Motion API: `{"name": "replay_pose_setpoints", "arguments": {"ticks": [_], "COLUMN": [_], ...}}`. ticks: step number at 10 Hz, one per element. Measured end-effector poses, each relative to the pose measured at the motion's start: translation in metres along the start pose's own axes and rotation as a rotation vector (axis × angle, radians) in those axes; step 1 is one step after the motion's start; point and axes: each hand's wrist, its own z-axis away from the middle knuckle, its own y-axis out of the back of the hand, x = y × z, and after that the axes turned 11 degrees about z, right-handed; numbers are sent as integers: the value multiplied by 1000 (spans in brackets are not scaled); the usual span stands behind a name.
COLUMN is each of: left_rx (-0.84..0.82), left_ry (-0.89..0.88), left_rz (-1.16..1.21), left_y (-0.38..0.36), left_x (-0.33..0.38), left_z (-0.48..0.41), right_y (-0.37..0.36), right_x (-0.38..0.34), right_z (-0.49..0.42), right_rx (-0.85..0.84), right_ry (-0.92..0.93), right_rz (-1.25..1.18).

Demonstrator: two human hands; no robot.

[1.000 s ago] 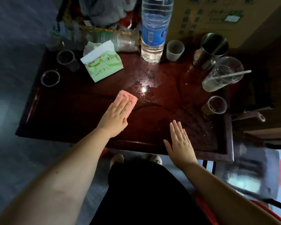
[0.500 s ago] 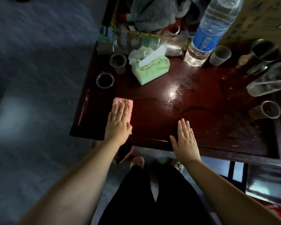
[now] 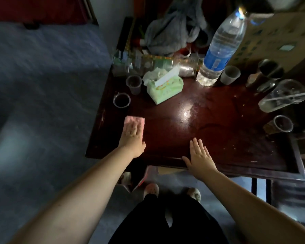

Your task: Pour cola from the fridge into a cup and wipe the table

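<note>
A dark red wooden table (image 3: 218, 138) fills the view, wet and glossy at its middle. A tall water bottle (image 3: 220, 48) stands at its far edge, a green tissue pack (image 3: 165, 88) nearer the left. The left hand (image 3: 131, 138) presses flat, fingers extended, on a pink cloth (image 3: 136, 120) near the left edge. The right hand (image 3: 199, 155) rests open on the near rim. A small plastic cup (image 3: 283, 123) holding brown liquid stands at the right.

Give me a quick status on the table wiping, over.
Left hand flat on pink cloth, near left table edge. Right hand flat, empty. Cup of dark liquid and tissue pack ahead.
</note>
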Motion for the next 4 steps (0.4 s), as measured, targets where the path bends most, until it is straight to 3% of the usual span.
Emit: {"name": "replay_pose_setpoints", "arguments": {"ticks": [1,2,4], "left_rx": [-80,1,477], "left_ry": [-27,-96,-324], "left_rz": [-2,-60,-32], "left_y": [45,110,263], "left_x": [10,26,51], "left_z": [5,17,61], "right_y": [41,108,284], "right_x": [1,0,14], "right_z": [-2,-7,12], "right_rx": [76,206,680], "right_ry": [58,128,230], "right_rz": [-11,-26,-47]}}
